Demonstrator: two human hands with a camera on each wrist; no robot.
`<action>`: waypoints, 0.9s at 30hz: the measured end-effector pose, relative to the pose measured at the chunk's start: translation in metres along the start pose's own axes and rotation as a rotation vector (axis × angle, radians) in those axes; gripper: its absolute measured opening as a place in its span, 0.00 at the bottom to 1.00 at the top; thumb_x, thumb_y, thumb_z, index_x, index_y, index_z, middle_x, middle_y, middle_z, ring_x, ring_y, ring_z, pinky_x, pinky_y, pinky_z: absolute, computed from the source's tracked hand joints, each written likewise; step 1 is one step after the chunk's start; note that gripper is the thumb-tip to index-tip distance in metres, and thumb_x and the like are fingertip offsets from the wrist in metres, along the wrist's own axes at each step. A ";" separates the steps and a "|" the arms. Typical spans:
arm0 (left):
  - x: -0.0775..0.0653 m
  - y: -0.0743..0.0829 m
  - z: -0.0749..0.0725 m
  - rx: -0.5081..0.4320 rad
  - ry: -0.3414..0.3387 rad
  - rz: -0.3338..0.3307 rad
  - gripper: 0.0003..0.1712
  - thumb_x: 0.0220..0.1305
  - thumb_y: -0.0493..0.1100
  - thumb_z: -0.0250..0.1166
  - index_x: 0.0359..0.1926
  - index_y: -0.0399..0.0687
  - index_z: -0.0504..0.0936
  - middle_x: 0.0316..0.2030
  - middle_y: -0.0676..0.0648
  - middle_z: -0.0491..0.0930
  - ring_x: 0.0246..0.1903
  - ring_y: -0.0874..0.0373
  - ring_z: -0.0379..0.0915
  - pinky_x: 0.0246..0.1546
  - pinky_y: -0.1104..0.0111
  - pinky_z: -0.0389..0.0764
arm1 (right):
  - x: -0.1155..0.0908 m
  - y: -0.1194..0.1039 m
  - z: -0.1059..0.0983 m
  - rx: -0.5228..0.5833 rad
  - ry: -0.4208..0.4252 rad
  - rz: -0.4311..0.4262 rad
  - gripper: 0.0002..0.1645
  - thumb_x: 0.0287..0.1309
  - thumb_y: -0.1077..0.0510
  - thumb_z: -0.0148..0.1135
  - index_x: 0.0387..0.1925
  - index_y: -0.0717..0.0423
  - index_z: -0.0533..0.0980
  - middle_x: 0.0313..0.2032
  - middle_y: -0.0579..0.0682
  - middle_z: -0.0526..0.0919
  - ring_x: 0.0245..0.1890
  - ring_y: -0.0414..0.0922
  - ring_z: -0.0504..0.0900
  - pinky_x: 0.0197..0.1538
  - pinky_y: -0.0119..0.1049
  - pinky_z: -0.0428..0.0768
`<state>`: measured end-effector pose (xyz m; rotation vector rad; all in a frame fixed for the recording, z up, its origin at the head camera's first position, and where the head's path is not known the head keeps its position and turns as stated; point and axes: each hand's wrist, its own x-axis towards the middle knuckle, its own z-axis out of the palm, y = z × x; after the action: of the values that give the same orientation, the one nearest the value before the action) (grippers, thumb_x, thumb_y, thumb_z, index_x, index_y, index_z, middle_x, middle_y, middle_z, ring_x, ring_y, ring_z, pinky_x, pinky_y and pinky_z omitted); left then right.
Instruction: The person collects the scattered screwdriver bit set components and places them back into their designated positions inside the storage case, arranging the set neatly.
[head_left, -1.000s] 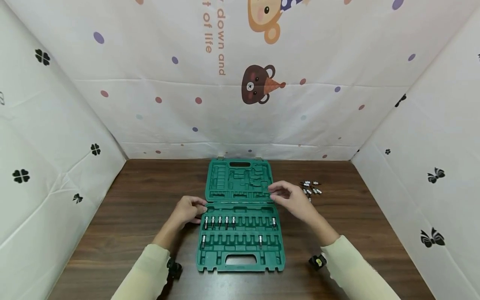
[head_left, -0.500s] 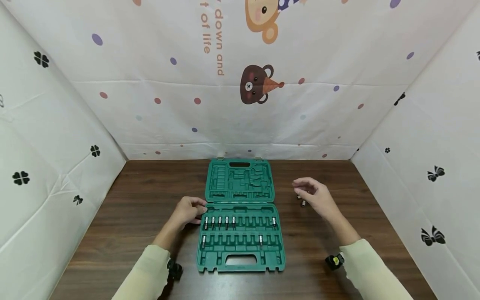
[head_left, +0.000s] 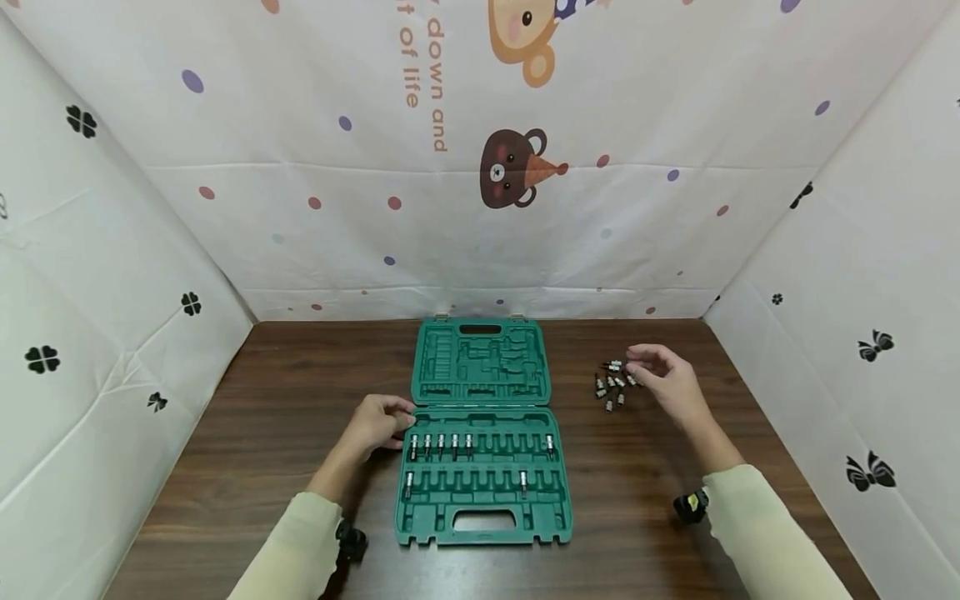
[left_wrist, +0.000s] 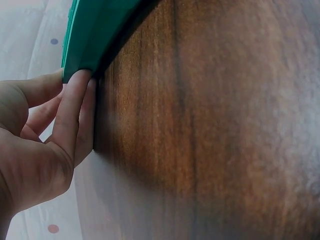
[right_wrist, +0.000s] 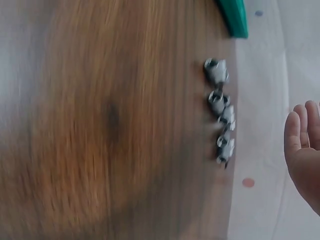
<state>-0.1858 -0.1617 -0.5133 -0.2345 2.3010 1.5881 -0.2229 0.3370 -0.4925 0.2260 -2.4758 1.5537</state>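
Note:
A green plastic socket case [head_left: 483, 494] lies open and flat on the table, its moulded lid [head_left: 480, 364] folded back away from me. Several silver bit sockets [head_left: 441, 445] stand in the slots of the upper row, and two sit in the lower row. My left hand [head_left: 377, 422] pinches the case's left edge near the hinge, thumb on top and fingers along the side. To the right of the case is a loose pile of bit sockets [head_left: 610, 406]. My right hand [head_left: 670, 385] hovers at the pile's right side, fingers loosely bent, with nothing visible in them.
The dark wooden table [head_left: 300, 358] ends at a white printed cloth [head_left: 375, 242] at the back. Similar cloth walls stand at left and right. A small black camera [head_left: 690, 506] is strapped at each wrist.
My right hand has moved right from beside the lid, across the loose bit sockets, to their right side, uncovering the pile. The left hand has stayed at the case's edge.

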 end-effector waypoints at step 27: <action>0.003 0.000 -0.001 0.002 -0.013 0.007 0.12 0.72 0.33 0.64 0.54 0.37 0.85 0.43 0.40 0.84 0.36 0.54 0.83 0.31 0.61 0.89 | 0.032 0.056 -0.027 -0.402 -0.115 0.181 0.26 0.74 0.51 0.63 0.65 0.60 0.75 0.58 0.65 0.81 0.57 0.60 0.79 0.48 0.39 0.79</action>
<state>-0.1884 -0.1628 -0.5143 -0.2160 2.2960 1.5862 -0.2642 0.3845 -0.5215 0.0260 -2.8997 1.0875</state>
